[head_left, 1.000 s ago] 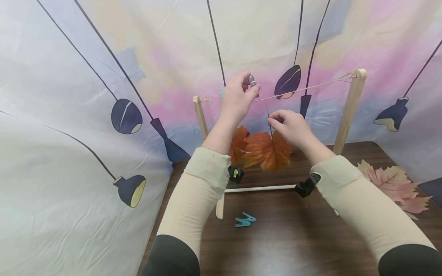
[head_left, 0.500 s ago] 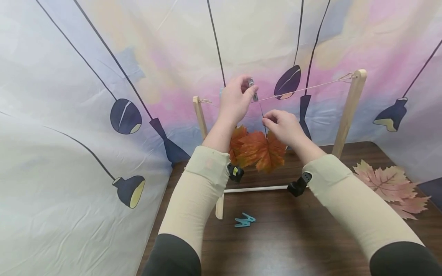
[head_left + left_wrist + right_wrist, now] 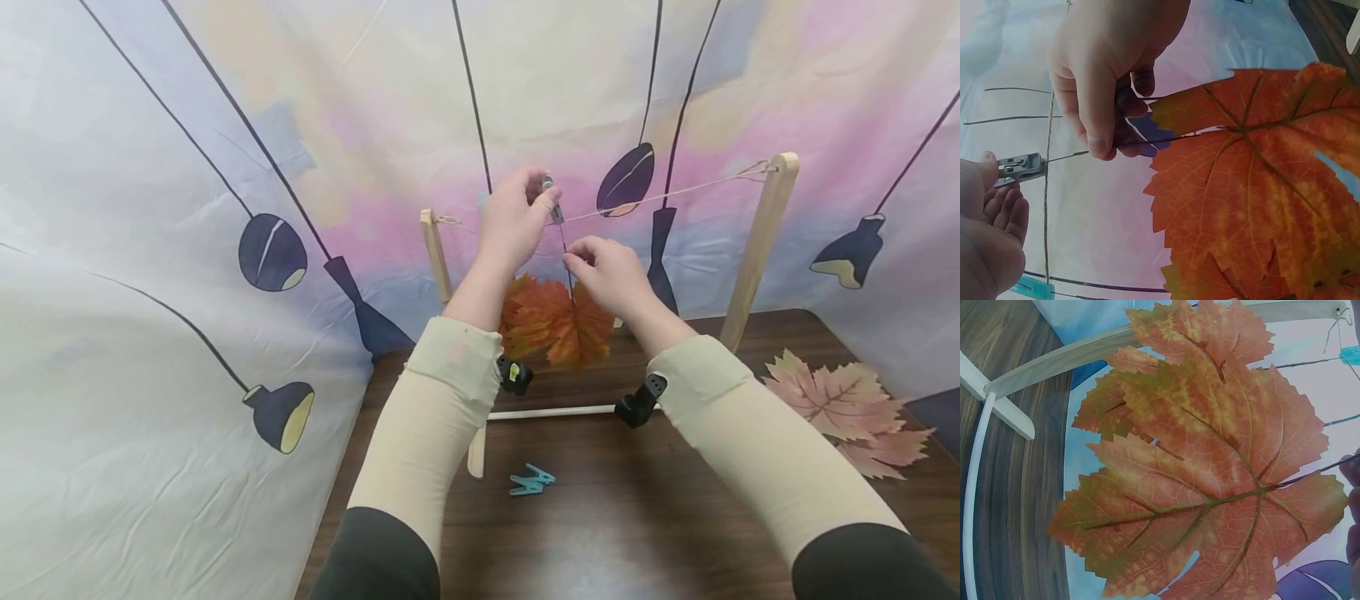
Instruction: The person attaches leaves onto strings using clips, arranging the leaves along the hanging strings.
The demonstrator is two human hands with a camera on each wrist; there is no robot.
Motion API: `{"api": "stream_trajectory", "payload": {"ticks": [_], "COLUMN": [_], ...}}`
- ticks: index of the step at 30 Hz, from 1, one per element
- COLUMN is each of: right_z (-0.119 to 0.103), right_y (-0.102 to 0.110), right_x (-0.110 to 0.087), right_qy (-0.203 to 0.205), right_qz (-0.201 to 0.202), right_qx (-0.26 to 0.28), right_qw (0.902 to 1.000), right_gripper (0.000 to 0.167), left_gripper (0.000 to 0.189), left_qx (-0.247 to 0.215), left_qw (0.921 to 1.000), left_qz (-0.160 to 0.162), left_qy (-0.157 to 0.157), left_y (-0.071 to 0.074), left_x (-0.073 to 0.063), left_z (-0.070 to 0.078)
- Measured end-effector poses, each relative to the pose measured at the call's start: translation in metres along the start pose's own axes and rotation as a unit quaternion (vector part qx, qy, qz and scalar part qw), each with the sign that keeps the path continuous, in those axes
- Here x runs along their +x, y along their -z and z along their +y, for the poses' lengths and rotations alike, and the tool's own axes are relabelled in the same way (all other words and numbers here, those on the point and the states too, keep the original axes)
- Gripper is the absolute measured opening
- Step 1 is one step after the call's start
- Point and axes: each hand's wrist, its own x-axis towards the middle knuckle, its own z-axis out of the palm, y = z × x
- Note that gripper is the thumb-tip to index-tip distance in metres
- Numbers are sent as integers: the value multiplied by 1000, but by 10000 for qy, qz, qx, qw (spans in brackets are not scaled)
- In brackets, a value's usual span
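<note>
In the head view my left hand (image 3: 517,217) pinches a grey clothespin (image 3: 555,208) from above, at the thin string (image 3: 667,196). My right hand (image 3: 611,275), just below and to the right, grips the dark stem of an orange artificial maple leaf (image 3: 573,329), which hangs under it. Up close in the left wrist view, the stem's thin end reaches the front of the clothespin (image 3: 1021,167), where the string (image 3: 1047,212) passes. Another orange leaf (image 3: 1200,331) overlaps this one from behind in the right wrist view. A teal clothespin (image 3: 1034,287) sits farther along the string.
Wooden posts (image 3: 761,250) hold the string's ends, and a white rod (image 3: 555,412) runs low across the frame. Teal clothespins (image 3: 532,480) lie on the brown table (image 3: 600,533). Pink leaves (image 3: 840,404) rest at the right. A printed cloth (image 3: 337,125) hangs behind.
My right hand has moved left with the orange leaf, bringing its stem up to the clothespin. My left hand has lowered the clothespin slightly onto the string.
</note>
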Motion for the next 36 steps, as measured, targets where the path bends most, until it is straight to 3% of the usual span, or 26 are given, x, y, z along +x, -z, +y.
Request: {"api": "stream_trajectory", "payload": {"ticks": [23,30,36], "right_z": [-2,0,1], "right_y": [-7,-10,-9], "right_x": [2,4,2], "right_qy": [-251,-312,-341], "right_qz": [16,-29,-72], "right_qx": [116,132,152], "right_qw": [9996,9994,9993], "right_gripper": [26,27,27], "left_gripper": [25,36,41], "left_qx": [140,158,158], "left_qw": [9999,9996,9993], "left_qz": [22,-106,-253], "left_qy": [-56,200,241], "left_y": [-3,-2,-3], "left_x": [-1,-2,-3], "left_z": [-5,-6,-6]}}
